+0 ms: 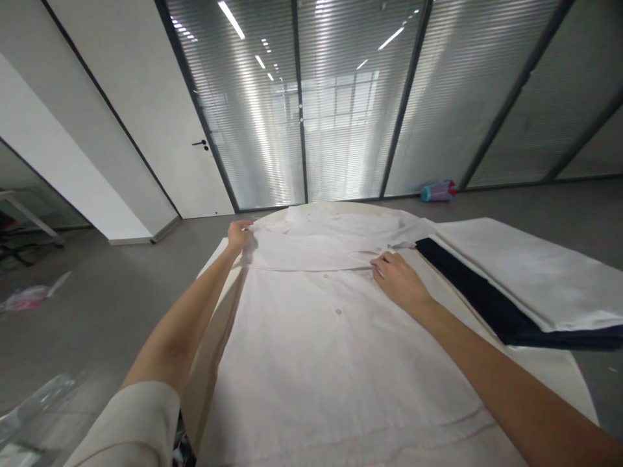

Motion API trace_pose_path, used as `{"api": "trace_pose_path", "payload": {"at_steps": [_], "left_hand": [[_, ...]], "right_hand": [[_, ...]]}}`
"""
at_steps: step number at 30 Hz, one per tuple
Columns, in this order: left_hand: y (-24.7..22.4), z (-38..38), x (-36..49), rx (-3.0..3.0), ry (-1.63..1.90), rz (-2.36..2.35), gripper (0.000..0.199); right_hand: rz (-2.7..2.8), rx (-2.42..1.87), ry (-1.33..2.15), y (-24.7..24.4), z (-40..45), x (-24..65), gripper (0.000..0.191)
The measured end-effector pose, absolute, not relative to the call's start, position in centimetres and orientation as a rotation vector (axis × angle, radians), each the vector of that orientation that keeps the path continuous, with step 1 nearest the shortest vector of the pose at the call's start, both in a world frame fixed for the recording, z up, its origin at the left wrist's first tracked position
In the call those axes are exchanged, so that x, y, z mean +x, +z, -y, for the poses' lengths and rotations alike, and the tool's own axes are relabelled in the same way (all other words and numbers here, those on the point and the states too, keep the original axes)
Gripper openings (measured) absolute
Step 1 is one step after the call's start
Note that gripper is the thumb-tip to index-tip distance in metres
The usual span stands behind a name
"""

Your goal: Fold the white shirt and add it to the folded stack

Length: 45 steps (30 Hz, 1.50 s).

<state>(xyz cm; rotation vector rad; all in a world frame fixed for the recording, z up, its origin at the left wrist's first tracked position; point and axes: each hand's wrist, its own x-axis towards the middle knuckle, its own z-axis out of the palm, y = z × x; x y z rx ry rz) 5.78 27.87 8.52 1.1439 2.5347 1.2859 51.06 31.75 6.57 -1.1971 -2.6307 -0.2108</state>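
A white buttoned garment (302,350) lies spread over a pale round-edged table (559,376), its upper part lying in a crosswise layer with a straight edge. At the far left corner of that layer, my left hand (239,235) has its fingers closed on the garment's edge. My right hand (396,279) rests on the garment near the right end of the same edge, its fingers bent and pressed to the cloth. Two small buttons show on the front between my hands.
On the table's right side, folded white cloth (530,272) lies on folded dark navy cloth (467,292). A blue and red bundle (438,191) is on the floor by the glass wall. Clear plastic (36,405) and a pink-white packet (29,297) lie on the floor at left.
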Motion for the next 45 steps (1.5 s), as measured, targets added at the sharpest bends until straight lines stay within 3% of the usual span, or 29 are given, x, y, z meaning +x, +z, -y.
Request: {"api": "trace_pose_path", "payload": {"at_steps": [8,13,18,24,30,35,39,42,45], "left_hand": [[6.7,-25.5,6.1,1.093,1.328,-2.614,0.05],[6.2,-20.7,7.2,1.158,1.241,-2.494,0.032],[6.2,-17.4,8.8,1.307,1.272,-2.384,0.036],[6.1,-16.6,9.3,1.668,0.935,-2.278,0.052],[5.4,-17.1,9.0,1.686,1.192,-2.301,0.047],[5.1,-17.2,9.0,1.708,1.124,-2.42,0.043],[5.2,-17.0,9.1,1.722,1.05,-2.335,0.032],[5.1,-17.1,9.3,1.623,1.235,-2.243,0.03],[4.6,-17.4,9.9,1.446,1.451,-2.193,0.036]], "right_hand": [[2.649,-1.35,-0.282,6.8,-31.2,51.0,0.032],[2.57,-1.467,-0.27,7.3,-31.1,51.5,0.035],[2.597,-1.459,-0.239,7.1,-31.3,51.6,0.04],[2.595,-1.459,-0.225,6.6,-31.0,51.6,0.042],[2.546,-1.409,-0.308,7.6,-31.0,51.6,0.041],[2.449,-1.313,-0.437,9.7,-30.5,51.7,0.038],[2.746,-1.35,-0.155,10.1,-30.5,52.1,0.025],[2.802,-1.322,0.046,10.8,-30.8,52.5,0.019],[2.725,-1.257,-0.006,12.6,-30.4,53.2,0.018]]}}
